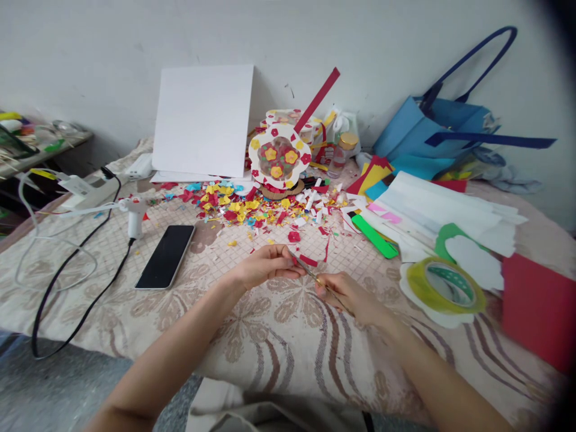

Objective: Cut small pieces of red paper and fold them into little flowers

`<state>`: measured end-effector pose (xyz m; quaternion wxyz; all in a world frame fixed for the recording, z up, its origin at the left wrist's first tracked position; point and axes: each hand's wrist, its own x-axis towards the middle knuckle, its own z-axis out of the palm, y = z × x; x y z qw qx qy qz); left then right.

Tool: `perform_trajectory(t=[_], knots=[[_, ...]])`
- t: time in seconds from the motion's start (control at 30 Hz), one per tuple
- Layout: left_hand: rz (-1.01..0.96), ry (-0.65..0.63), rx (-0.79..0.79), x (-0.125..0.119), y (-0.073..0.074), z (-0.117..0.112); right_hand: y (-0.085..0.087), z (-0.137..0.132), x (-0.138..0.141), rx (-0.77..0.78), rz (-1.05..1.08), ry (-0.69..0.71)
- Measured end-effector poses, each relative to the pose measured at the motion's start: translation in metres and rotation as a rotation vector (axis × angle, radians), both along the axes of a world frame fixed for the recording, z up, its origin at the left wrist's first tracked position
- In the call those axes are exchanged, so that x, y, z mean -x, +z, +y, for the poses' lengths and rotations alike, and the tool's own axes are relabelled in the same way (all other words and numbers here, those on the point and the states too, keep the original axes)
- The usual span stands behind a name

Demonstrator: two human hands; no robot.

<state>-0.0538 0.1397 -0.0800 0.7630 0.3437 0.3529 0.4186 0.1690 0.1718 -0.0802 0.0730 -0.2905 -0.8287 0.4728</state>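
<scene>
Over the front middle of the table, my right hand [345, 294] is closed around thin metal tweezers [310, 273], whose tips point up and left. My left hand [270, 264] is pinched at those tips, on what looks like a small red paper piece [294, 261]; the fingers partly hide it. Just beyond the hands lie a red paper strip [308, 260] and a red paper flower [294, 237]. Farther back stands a white scalloped paper disc [279, 156] with yellow and red flowers and a red strip rising from it.
Paper cuttings [243, 207] are heaped mid-table. At left lie a phone [166, 257], a white glue gun [134, 217] and cords. At right are a green cutter [375, 236], a tape roll [443, 285], red paper [540, 306] and a blue bag [423, 135]. White board [203, 120] leans on the wall.
</scene>
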Motion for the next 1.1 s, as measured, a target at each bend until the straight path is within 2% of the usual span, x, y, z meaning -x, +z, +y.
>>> perform_trajectory(t=[0.43,0.7,0.87,1.1], knots=[[0.021,-0.027,-0.006,0.003,0.000,0.001,0.005,0.005,-0.005,-0.097,-0.063,-0.033],[0.078,-0.007,0.000,0.001,-0.001,0.001,0.003,0.009,-0.009,0.024,-0.026,0.045],[0.233,0.050,-0.114,0.001,-0.006,0.004,-0.002,0.012,-0.012,0.155,-0.013,0.042],[0.293,0.117,-0.155,0.000,-0.014,0.007,-0.004,0.016,-0.017,0.176,0.005,0.018]])
